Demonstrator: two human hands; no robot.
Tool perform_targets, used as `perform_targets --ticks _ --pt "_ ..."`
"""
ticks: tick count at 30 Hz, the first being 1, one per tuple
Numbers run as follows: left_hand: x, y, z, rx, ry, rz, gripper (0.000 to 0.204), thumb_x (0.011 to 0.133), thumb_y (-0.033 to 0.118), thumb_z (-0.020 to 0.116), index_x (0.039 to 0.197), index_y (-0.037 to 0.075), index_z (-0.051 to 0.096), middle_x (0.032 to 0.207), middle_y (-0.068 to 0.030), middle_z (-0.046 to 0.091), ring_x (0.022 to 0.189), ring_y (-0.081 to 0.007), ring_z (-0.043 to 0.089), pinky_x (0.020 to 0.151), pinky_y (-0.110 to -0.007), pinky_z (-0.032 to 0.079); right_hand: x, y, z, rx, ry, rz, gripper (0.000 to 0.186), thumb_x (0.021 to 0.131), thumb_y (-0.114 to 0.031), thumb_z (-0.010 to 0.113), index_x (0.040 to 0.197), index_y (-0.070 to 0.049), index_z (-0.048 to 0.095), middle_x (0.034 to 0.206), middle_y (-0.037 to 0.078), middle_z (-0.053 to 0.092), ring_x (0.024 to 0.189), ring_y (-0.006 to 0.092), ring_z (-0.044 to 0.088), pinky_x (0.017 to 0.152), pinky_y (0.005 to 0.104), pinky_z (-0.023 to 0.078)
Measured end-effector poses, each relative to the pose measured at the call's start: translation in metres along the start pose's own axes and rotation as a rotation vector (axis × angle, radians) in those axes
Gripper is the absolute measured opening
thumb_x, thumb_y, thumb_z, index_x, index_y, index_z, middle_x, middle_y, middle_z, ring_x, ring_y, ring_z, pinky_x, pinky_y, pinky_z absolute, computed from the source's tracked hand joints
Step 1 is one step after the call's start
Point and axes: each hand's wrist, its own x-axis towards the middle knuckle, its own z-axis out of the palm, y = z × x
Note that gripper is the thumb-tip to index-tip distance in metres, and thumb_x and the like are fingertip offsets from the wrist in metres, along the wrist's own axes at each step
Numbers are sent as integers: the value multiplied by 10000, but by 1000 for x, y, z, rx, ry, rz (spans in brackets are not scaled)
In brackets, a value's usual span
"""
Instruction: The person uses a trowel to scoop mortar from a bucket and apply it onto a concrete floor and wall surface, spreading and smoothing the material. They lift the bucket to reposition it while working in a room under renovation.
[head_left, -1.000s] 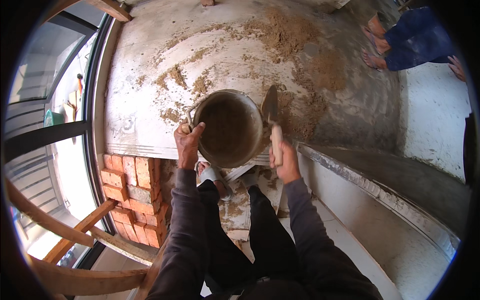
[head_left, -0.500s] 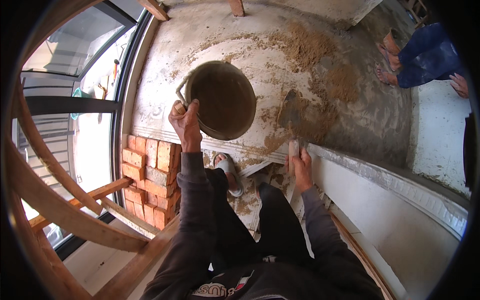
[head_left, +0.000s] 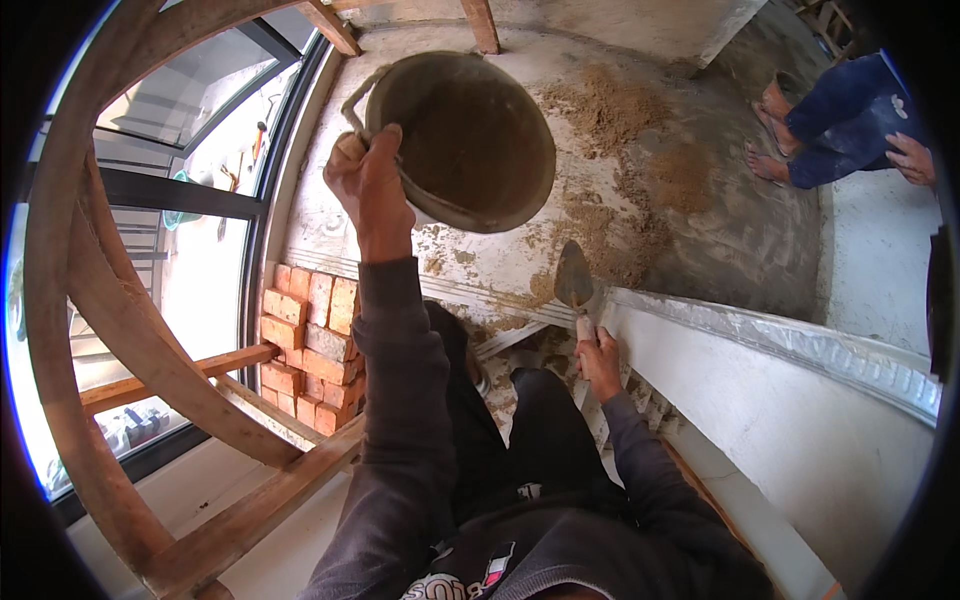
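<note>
My left hand (head_left: 370, 185) grips the handle of a dark round bucket (head_left: 462, 135), raised at the upper middle of the head view. The bucket's inside is brown; how much it holds I cannot tell. My right hand (head_left: 600, 360) is closed round the wooden handle of a pointed trowel (head_left: 574, 272), held lower and to the right of the bucket, blade pointing away from me. Beyond and beneath both tools lies a whitish landing (head_left: 470, 262) with patches of brown sandy material (head_left: 610, 110) and a greyer, smeared area at the right.
A stack of bricks (head_left: 310, 335) stands at left by a framed glass window (head_left: 200, 205). Timber bars (head_left: 130, 330) rise close on my left. A white ledge (head_left: 770, 355) with a metal edge runs along my right. A person's bare feet, blue-clad legs and hand (head_left: 910, 160) are at upper right.
My left hand has moved up and away from me with the bucket. My right hand has moved lower and slightly right with the trowel. The view has also shifted.
</note>
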Motion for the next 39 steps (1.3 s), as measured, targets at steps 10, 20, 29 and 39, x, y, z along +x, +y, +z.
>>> perform_targets --ticks 10,20,29,39 --pt "9 -5 79 -36 28 -40 396 748 -21 715 593 123 379 587 65 405 533 -46 330 482 -267 271 50 -35 36 263 23 -55 232 844 -113 561 1050 -13 526 685 56 530 468 139 509 376 311 393" --pt "53 -77 132 -121 174 -253 289 757 -18 704 674 89 448 641 -3 487 522 -92 413 460 -272 339 175 -82 83 348 406 -139 360 810 -129 627 1114 36 525 745 122 581 472 196 588 363 343 432" --pt "92 -87 158 -30 -12 -229 167 808 29 700 812 15 535 818 -103 619 667 -175 623 590 -305 550 260 -88 125 -98 816 -325 482 825 -159 593 1286 -25 555 1022 252 672 791 384 685 738 469 544" --pt "122 -128 141 1190 -532 743 316 751 -69 602 1052 9 663 879 -104 606 830 -239 575 701 -348 473 370 -160 91 -895 497 -400 638 903 -207 584 1505 -301 396 984 202 622 797 393 670 713 509 557"
